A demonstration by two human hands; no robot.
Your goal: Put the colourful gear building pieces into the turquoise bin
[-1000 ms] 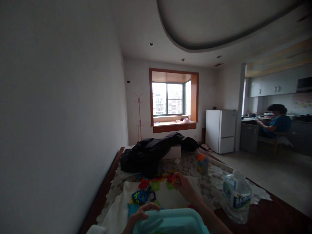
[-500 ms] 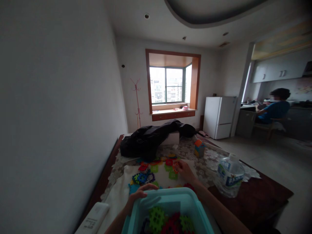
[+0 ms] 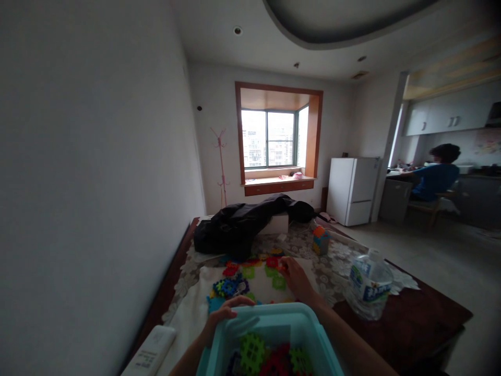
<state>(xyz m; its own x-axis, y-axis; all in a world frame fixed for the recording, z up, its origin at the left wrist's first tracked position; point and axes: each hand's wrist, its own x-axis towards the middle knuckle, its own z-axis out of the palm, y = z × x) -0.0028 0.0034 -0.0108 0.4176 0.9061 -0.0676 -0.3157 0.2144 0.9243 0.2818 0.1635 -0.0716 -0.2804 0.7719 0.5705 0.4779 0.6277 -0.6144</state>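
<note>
My left hand (image 3: 227,312) is closed over the far left rim of a teal plastic bin (image 3: 274,309). Inside the bin lie several toothed plastic building pieces, among them a green one (image 3: 251,353) and a red one (image 3: 276,361). Beyond the bin, my right hand (image 3: 296,278) reaches over a white cloth (image 3: 256,287), its fingertips pinched together beside a red piece (image 3: 273,261). What the fingertips hold is mostly hidden. Green pieces (image 3: 278,282) lie just under that hand, and a cluster of blue pieces (image 3: 227,286) rests to the left.
A large clear bottle (image 3: 370,287) stands on the right of the table, near a small block-built box (image 3: 320,241). Black fabric (image 3: 242,222) covers the far end. At the left edge lies a white object (image 3: 151,352). A person in blue (image 3: 436,180) sits in the kitchen.
My right hand has shifted slightly up and left, and the orange piece seen at its fingertips is now mostly hidden. My left hand stays on the bin. The seated person has leaned left.
</note>
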